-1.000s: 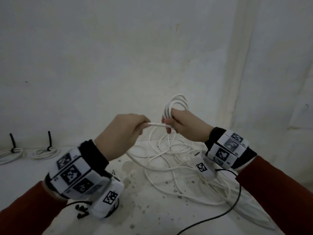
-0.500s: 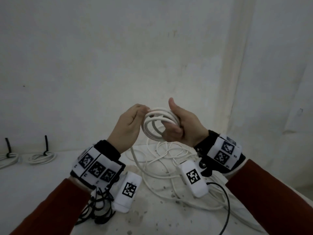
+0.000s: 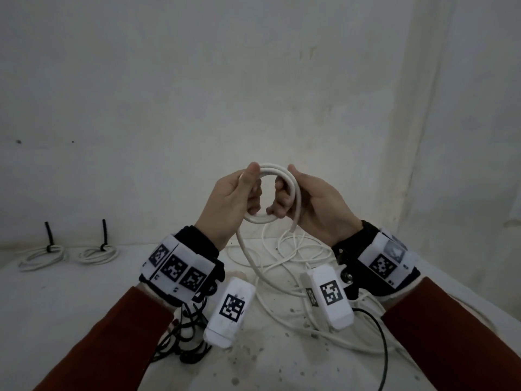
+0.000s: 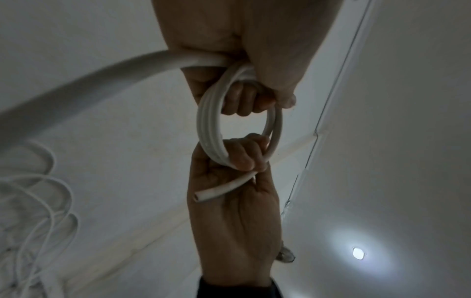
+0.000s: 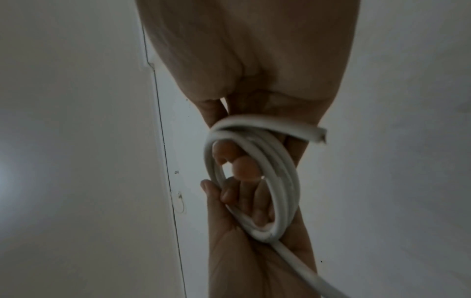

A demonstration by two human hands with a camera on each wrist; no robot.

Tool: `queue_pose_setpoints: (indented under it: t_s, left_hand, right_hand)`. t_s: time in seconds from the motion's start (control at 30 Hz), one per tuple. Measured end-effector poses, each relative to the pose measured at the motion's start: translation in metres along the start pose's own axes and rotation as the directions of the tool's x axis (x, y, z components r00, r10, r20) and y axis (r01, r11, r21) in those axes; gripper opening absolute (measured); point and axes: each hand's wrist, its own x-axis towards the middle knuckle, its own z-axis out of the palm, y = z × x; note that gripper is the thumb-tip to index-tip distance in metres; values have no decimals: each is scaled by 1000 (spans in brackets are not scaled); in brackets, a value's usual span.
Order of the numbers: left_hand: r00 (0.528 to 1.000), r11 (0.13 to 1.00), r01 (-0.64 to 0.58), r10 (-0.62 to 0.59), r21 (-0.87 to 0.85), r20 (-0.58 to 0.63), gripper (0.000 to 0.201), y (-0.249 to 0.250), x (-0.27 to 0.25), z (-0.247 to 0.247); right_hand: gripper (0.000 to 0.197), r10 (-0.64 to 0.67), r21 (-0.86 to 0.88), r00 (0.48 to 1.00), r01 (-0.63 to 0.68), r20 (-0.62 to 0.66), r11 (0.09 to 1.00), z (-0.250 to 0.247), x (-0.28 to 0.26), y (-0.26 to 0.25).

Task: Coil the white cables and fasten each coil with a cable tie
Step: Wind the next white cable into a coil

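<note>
**Both hands hold the small coil above the bench**

You hold a small coil [image 3: 270, 193] of white cable in the air, above the bench [image 3: 70, 300]. Your left hand [image 3: 231, 201] is closed on the left side of the coil, with the thumb on top and the fingers curled through the ring. Your right hand [image 3: 313, 204] is closed on the right side, and its fingers also pass through the ring. In the left wrist view the coil shows several turns lying side by side.

The short cut end [image 4: 224, 188] of the cable sticks out under the fingers of your right hand. The long free part of the cable [image 3: 248, 255] comes out of your left hand and hangs down to the loose cable pile [image 3: 287, 266], which lies tangled on the bench under your hands.

Far to the left on the bench lie two finished coils [image 3: 42, 256] [image 3: 97, 252], side by side but apart. Each one has a black cable tie [image 3: 48, 235] [image 3: 104, 232] with its tail standing up.

Near your left wrist some thin black cable ties [image 3: 180, 342] lie in a heap on the bench. The bench surface is white with dark spots.
</note>
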Motion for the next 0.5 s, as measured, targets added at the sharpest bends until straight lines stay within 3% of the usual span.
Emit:
queue_pose_setpoints:
  t_s: [0.1, 0.2, 0.27, 0.37, 0.5]
  left_hand:
    - [999, 998, 37, -36, 54, -31, 43, -2, -2, 3]
    - [993, 992, 113, -111, 61, -29, 45, -1, 0, 3]
    - [993, 991, 111, -113, 80, 15, 42, 0, 2, 2]
    - [995, 989, 64, -74, 129, 69, 41, -1, 4, 2]
    - [993, 989, 36, -52, 144, 105, 43, 1, 11, 2]
  right_hand:
    - [59, 89, -32, 993, -87, 72, 996, -1, -3, -3]
    - [53, 120, -60, 987, -114, 108, 992, 1, -7, -1]
    - [52, 129, 14, 983, -132, 130, 991, 0, -9, 1]
    - [71, 162, 124, 973, -183, 164, 975, -2, -9, 0]
    - [52, 122, 209, 967, -170, 224, 963, -1, -11, 1]
